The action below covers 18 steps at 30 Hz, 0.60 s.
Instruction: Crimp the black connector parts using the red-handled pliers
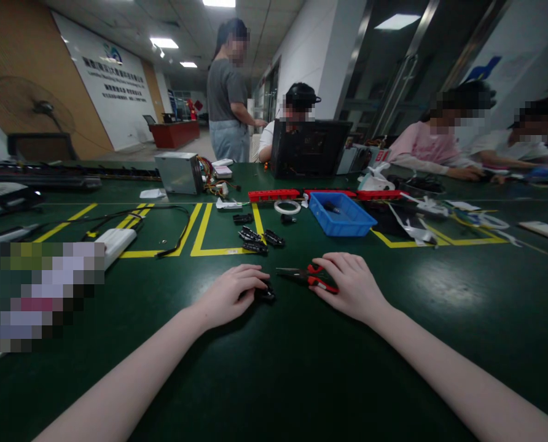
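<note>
My left hand (230, 293) is closed, its fingertips on a small black plastic part (268, 292) at the table's near middle. Part of that piece is hidden under the fingers. In my right hand (350, 287) is a pair of needle-nose pliers (320, 283) with red handles. The pliers' jaws point left, just above and to the right of the black part, apart from it. Farther off, several similar black parts (254, 247) lie loosely grouped inside and beside a yellow-taped outline on the green table (274, 380).
A blue tray (348, 226) with a dark item inside stands beyond my right hand. Behind it are red strips (274, 195), a white ring (287, 207) and a metal power supply box (177, 173). A white power strip (117, 242) lies left. Other people stand or sit around the table.
</note>
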Available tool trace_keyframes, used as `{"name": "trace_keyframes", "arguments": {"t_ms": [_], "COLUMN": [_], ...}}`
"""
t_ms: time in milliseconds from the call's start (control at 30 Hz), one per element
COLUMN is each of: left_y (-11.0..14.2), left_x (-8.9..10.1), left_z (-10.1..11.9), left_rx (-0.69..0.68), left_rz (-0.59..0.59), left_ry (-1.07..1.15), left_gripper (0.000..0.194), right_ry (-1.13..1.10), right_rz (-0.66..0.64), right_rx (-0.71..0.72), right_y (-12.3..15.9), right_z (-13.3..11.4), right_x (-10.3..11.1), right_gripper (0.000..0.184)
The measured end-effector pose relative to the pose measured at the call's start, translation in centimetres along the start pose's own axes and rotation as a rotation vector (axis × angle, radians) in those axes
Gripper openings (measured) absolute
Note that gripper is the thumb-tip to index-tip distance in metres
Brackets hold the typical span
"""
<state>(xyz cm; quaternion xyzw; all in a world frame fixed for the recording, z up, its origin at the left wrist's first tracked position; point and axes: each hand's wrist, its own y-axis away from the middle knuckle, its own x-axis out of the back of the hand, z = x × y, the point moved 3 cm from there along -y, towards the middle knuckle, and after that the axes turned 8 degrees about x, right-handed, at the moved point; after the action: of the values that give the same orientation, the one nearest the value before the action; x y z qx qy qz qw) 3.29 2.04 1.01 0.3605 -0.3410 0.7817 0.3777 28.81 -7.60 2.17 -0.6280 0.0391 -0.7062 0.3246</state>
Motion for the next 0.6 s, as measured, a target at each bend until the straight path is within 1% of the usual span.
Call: {"name": "trace_keyframes", "arguments": {"t_ms": [133, 200, 267, 433, 500, 600], "left_y": [0.0, 0.0, 0.0, 0.0, 0.0, 0.1], "left_x": [0.1, 0.2, 0.2, 0.2, 0.2, 0.2], "left_z": [0.0, 0.0, 0.0, -0.2, -0.3, -0.4], "left_rx": [-0.013, -0.014, -0.010, 0.008, 0.014, 0.015], "left_rz": [0.031, 0.038, 0.041, 0.058, 0.060, 0.053], "left_ry": [-0.014, -0.026, -0.037, -0.052, -0.056, -0.049], "left_gripper": [0.034, 0.034, 0.035, 0.033, 0.033, 0.034], "right_ry": [0.023, 0.039, 0.037, -0.042, -0.037, -0.031], "right_rz": [0.039, 0.081, 0.105, 0.126, 0.135, 0.102], "right_rx": [0.019, 0.054, 0.090, 0.140, 0.178, 0.247], "right_y": [0.0, 0.0, 0.0, 0.0, -0.1, -0.5], "right_z": [-0.3, -0.5, -0.7, -0.8, -1.0, -1.6], "right_x": [0.3, 0.7, 0.9, 1.5, 1.8, 2.5], "right_gripper": [0.034, 0.028, 0.026, 0.027, 0.024, 0.015]}}
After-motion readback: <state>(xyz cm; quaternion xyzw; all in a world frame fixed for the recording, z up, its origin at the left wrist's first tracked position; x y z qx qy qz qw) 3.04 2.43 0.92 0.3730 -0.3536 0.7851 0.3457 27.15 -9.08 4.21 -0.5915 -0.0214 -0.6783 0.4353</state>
